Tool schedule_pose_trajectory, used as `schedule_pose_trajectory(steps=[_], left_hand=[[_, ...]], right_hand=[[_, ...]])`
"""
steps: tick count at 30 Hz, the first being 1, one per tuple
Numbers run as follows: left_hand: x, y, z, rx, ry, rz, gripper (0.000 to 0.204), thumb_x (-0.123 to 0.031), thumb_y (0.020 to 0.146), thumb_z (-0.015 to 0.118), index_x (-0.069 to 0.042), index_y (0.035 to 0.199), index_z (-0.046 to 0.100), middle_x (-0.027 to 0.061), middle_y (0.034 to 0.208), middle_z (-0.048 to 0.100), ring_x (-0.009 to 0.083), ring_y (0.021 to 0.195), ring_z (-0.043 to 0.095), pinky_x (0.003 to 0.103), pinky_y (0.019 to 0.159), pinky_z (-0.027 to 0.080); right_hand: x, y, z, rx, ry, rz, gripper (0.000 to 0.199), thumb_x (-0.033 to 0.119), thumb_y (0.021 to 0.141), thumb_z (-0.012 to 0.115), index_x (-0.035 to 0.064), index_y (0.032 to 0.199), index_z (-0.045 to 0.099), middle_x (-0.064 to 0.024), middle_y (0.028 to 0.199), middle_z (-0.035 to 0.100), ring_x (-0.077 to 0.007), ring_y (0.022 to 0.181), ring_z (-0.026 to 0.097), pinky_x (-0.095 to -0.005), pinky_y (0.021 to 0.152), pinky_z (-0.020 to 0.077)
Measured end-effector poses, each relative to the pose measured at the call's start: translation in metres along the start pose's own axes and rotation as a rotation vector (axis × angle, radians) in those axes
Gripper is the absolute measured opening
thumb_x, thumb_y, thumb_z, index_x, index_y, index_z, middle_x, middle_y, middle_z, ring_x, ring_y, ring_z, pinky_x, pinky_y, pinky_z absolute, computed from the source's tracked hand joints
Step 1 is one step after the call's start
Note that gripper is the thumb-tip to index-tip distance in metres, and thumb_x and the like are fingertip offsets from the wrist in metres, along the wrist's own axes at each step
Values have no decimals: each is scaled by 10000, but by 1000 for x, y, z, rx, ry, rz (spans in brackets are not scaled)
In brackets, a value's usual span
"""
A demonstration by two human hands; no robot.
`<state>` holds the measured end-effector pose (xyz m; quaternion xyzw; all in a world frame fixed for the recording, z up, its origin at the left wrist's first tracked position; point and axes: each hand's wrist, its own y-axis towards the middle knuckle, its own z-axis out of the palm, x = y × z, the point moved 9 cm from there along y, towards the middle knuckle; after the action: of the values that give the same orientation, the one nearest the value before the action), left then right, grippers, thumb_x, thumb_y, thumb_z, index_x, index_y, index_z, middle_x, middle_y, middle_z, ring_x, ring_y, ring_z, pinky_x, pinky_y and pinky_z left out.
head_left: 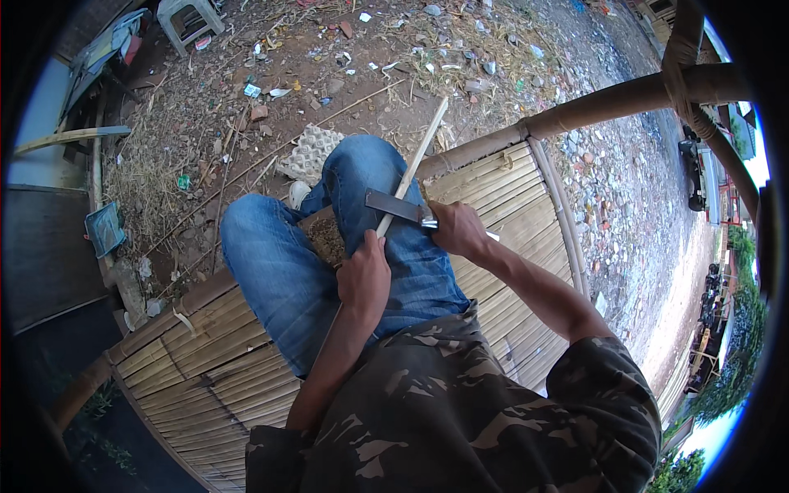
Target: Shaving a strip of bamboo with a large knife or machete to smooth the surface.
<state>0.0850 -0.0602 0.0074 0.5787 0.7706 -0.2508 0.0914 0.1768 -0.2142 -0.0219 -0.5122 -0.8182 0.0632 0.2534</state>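
Observation:
My left hand (pixel 364 278) is closed around the lower part of a thin, pale bamboo strip (pixel 425 145). The strip slants up and away over my right knee in blue jeans (pixel 366 164). In my right hand (pixel 460 230), fingers wrapped round its handle, is a broad-bladed knife (pixel 391 204). Its dark, squared blade lies across the strip just beyond my left hand, above my thigh. The handle is mostly hidden by my right fingers.
I sit on a bamboo slat bench (pixel 193 403) with a pole rail (pixel 604 113) on the right. Beyond my knees, a grey egg tray (pixel 308 154) lies on littered ground. A plastic stool (pixel 189 23) stands far left, and a blue basket-like container (pixel 105 229) at left.

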Motion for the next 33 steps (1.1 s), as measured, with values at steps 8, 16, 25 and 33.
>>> schedule_pose_trajectory(steps=[8, 16, 25, 33], left_hand=[[-6, -6, 4, -40, 24, 38, 226, -259, 1027, 381, -51, 972, 451, 170, 757, 665, 369, 687, 674, 461, 569, 544], [-9, -9, 8, -26, 89, 71, 166, -219, 1017, 394, -56, 1004, 426, 157, 834, 658, 346, 692, 685, 434, 548, 563], [-8, -6, 5, -43, 15, 85, 185, -233, 1020, 395, -54, 992, 437, 170, 826, 661, 361, 703, 676, 472, 573, 542], [57, -30, -23, 229, -535, 3, 259, -242, 976, 529, 11, 975, 587, 166, 815, 677, 328, 726, 677, 397, 665, 523]], right_hand=[[-2, 8, -2, 12, -12, -24, 159, 140, 746, 609, 59, 883, 613, -208, 762, 656, -394, 743, 663, -482, 694, 524], [-2, 17, -17, 57, -22, -17, 226, 108, 725, 599, 65, 945, 631, -193, 778, 670, -380, 739, 666, -469, 665, 529], [-39, 40, -29, -142, 111, 173, 163, 135, 752, 572, 39, 869, 635, -220, 778, 651, -407, 756, 643, -477, 675, 503], [-31, -30, -3, -167, 293, 305, 367, 232, 804, 644, 10, 1075, 535, -276, 851, 653, -458, 843, 634, -497, 733, 497]])
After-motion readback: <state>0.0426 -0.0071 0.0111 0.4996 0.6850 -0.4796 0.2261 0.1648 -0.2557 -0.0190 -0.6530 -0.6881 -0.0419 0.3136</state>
